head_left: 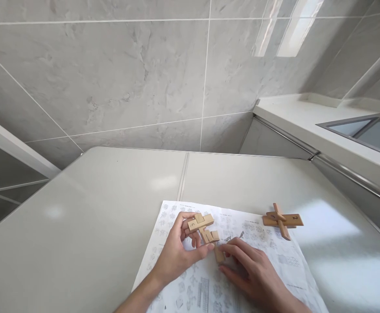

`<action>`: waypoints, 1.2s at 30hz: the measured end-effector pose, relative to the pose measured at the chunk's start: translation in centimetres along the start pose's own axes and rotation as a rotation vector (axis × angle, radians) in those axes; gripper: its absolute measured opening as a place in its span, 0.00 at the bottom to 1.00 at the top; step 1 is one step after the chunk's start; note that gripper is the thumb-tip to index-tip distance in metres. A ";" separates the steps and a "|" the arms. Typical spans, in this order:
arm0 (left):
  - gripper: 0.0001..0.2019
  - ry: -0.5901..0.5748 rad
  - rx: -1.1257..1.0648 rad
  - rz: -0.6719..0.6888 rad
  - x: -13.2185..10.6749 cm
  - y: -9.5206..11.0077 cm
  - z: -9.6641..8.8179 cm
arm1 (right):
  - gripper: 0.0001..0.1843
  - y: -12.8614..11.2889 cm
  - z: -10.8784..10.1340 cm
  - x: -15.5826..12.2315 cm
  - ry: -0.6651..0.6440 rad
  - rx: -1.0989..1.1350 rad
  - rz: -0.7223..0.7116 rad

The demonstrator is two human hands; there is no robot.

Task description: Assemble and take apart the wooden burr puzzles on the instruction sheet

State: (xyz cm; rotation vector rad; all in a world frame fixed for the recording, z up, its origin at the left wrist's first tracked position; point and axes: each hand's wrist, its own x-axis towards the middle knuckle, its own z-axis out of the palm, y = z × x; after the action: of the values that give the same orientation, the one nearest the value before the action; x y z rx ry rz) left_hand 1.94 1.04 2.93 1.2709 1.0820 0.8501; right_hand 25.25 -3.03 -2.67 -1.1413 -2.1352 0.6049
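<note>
My left hand [180, 250] holds joined wooden burr puzzle pieces [201, 223] above the paper, thumb below and fingers behind. The upper piece has a dark number on it; notches show on the lower one. Just below these, my right hand [250, 265] is closed at a small wooden puzzle piece [220, 255], its index finger and thumb at the piece's two ends. The left thumb tip lies close to that piece's upper end. Part of the right hand's grip is hidden behind its own fingers.
Beneath both hands lies a printed instruction sheet [176, 278] with puzzle diagrams. Crossed wooden puzzle pieces [282, 220], one marked 2, rest at its right edge. The pale table [111, 217] meets a tiled wall; a white counter [290, 113] stands at the right.
</note>
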 end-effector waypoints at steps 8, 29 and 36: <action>0.29 -0.003 0.024 0.000 0.0 -0.1 0.2 | 0.11 0.0 0.3 0.1 0.000 -0.025 0.012; 0.28 -0.026 0.143 0.045 0.1 -0.6 0.4 | 0.13 0.4 0.6 0.2 0.077 -0.074 0.042; 0.25 -0.085 0.235 0.041 0.0 -0.5 0.6 | 0.09 0.4 0.0 0.4 0.137 -0.096 0.047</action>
State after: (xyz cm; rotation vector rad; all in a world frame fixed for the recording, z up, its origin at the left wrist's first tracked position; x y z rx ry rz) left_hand 2.42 0.78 2.41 1.5164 1.1144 0.7073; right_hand 25.29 -2.54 -2.79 -1.2515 -2.0436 0.4363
